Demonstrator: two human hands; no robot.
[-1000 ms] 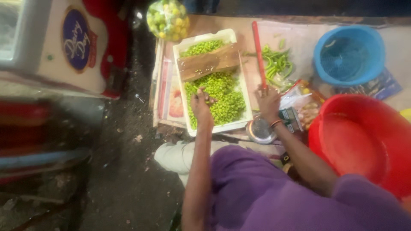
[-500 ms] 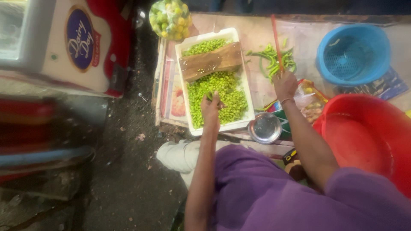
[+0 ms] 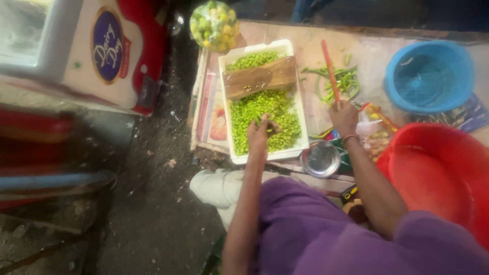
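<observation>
My left hand (image 3: 261,133) rests in a white tray (image 3: 302,113) full of chopped green pieces, pinching a few of them near the tray's front. A wooden board (image 3: 260,77) lies across the tray's far half. My right hand (image 3: 344,117) grips the near end of a long red-handled tool (image 3: 329,66), which points away over a loose pile of whole green beans (image 3: 342,82) on the pale work surface. A small steel bowl (image 3: 321,159) sits between my two forearms.
A blue basket (image 3: 429,76) stands at the far right and a big red tub (image 3: 439,175) at my right. A clear bag of yellow-green fruit (image 3: 214,24) lies beyond the tray. A freezer chest (image 3: 76,56) stands left, across dark ground.
My right hand has moved right with the red tool, from beside the steel bowl to the bean pile. My left hand stays in the tray, a little nearer its front.
</observation>
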